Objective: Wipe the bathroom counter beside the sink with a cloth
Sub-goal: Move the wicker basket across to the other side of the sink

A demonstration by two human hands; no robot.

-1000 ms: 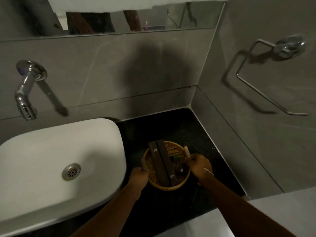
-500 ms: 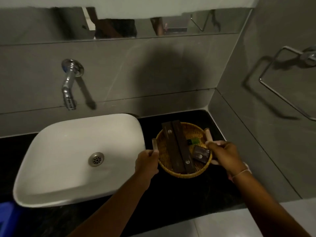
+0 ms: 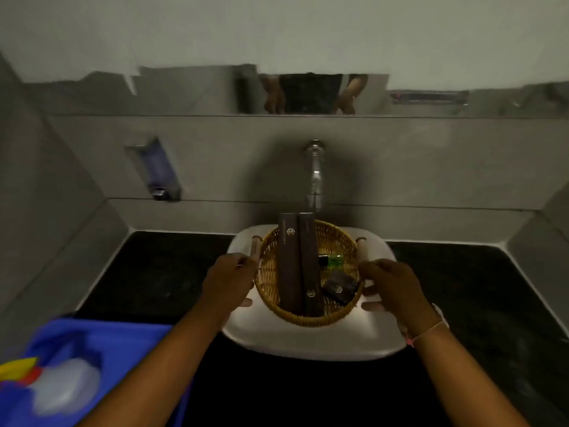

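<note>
Over the sink (image 3: pixel 311 343) we hold the basket (image 3: pixel 309 269), left hand (image 3: pixel 229 280) and right hand (image 3: pixel 389 285) gripping its opposite handles; bare counter (image 3: pixel 462 288) lies either side, no cloth visible.

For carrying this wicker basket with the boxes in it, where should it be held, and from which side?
By its two side handles, one hand coming in from each side. The wicker basket is round and shallow, with tall boxes leaning on its far rim, so a level two-sided hold suits it. The left hand and right hand are at the handles.
</note>
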